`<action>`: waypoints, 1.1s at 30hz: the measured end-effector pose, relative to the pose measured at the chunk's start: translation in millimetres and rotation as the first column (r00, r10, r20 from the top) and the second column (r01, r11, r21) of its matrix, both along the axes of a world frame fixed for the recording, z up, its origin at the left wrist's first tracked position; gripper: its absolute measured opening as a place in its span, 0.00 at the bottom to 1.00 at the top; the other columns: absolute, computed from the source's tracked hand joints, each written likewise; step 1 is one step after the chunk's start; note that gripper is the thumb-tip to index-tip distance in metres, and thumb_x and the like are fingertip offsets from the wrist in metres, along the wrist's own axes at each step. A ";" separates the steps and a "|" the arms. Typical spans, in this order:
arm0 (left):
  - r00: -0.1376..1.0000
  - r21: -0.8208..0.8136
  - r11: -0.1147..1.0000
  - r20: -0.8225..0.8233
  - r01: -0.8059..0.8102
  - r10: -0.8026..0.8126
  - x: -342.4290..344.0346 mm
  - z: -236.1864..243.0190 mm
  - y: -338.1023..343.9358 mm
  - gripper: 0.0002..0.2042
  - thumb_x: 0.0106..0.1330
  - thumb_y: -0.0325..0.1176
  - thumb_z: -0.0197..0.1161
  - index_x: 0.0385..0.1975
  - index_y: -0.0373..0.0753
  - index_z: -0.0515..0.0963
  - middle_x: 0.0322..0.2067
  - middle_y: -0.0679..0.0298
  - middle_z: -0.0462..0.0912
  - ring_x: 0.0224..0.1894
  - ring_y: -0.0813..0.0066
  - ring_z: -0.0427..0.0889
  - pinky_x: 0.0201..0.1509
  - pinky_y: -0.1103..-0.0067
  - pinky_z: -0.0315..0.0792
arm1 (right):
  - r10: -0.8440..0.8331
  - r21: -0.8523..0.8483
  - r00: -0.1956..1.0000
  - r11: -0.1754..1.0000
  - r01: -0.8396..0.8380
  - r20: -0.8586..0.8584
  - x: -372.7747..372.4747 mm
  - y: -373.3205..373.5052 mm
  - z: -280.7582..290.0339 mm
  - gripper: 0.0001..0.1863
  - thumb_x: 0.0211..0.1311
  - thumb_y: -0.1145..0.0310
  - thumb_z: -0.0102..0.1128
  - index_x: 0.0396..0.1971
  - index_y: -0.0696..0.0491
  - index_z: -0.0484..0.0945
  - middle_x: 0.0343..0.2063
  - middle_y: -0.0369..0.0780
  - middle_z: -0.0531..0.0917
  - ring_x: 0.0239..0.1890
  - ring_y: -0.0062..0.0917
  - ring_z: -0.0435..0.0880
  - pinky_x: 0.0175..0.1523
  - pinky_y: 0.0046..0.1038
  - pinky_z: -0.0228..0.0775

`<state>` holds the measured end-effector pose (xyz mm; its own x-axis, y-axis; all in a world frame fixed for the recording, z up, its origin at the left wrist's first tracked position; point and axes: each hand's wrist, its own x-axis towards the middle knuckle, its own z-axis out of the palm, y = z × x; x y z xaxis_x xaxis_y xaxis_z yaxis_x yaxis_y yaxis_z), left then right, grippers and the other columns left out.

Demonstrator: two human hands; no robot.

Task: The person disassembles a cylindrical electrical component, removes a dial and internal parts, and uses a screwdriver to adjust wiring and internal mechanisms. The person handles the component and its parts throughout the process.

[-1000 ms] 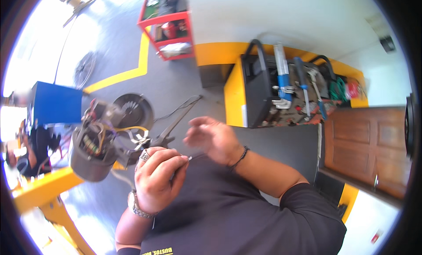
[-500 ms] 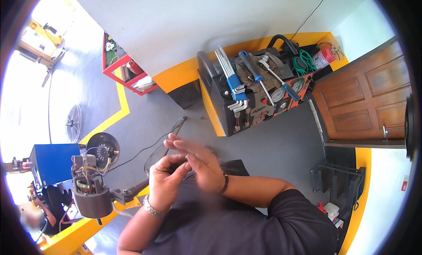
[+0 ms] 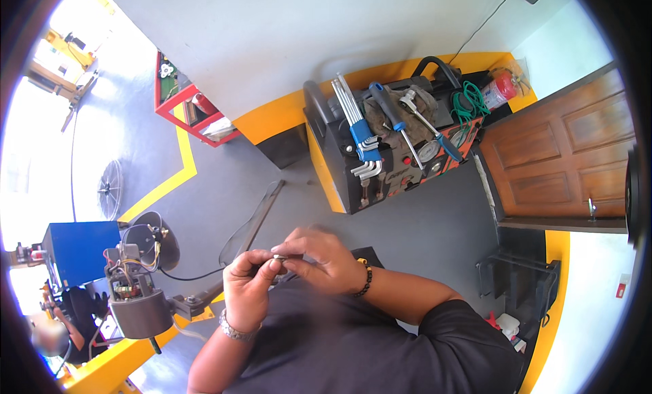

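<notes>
Close together in front of my dark shirt, my left hand (image 3: 250,282) and my right hand (image 3: 316,265) pinch a small metal piece (image 3: 278,257) between their fingertips; it is too small to name. To their left, an opened grey motor housing (image 3: 139,316) with exposed coils and wires sits on a jointed arm (image 3: 190,306), and a dark round cover (image 3: 164,248) with wires is beside it.
A tool-laden machine (image 3: 401,170) carries hex keys, screwdriver, ratchet. Also visible: red cart (image 3: 190,95), fire extinguisher (image 3: 502,88), wooden door (image 3: 543,163), blue box (image 3: 81,255), yellow frame (image 3: 102,367), a blurred person (image 3: 71,329) at far left.
The view has swung round since a second ago, bringing the tools nearer the middle. My right hand has come in to my left, and since half a second ago its raised fingers have curled onto the small piece.
</notes>
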<state>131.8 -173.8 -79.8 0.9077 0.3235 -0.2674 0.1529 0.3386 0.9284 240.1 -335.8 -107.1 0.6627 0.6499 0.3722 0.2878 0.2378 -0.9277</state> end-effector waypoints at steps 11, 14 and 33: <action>0.992 0.133 0.986 -0.084 0.103 -0.093 -5.1 12.5 0.6 0.14 0.65 0.25 0.73 0.49 0.29 0.83 0.36 0.61 0.87 0.38 0.74 0.84 0.49 0.78 0.79 | -0.410 -0.287 0.563 0.563 0.775 0.718 136.0 -72.9 21.4 0.09 0.63 0.73 0.68 0.42 0.54 0.87 0.50 0.44 0.79 0.49 0.41 0.81 0.53 0.37 0.75; 0.997 0.315 0.946 -0.052 0.076 -0.062 -21.9 18.6 14.3 0.12 0.65 0.20 0.70 0.48 0.29 0.83 0.37 0.61 0.85 0.41 0.76 0.83 0.50 0.80 0.77 | -0.230 -0.184 0.323 0.475 0.861 0.918 189.1 -86.8 10.1 0.10 0.57 0.71 0.72 0.40 0.50 0.89 0.55 0.44 0.79 0.58 0.44 0.77 0.62 0.43 0.70; 0.955 0.502 0.829 -0.020 -0.246 0.296 -134.9 43.4 51.7 0.11 0.65 0.20 0.69 0.46 0.32 0.85 0.40 0.57 0.88 0.42 0.70 0.87 0.49 0.76 0.80 | -0.080 0.415 0.982 0.910 0.001 0.173 48.5 54.0 12.3 0.15 0.65 0.81 0.54 0.51 0.65 0.79 0.46 0.52 0.82 0.45 0.37 0.84 0.52 0.34 0.80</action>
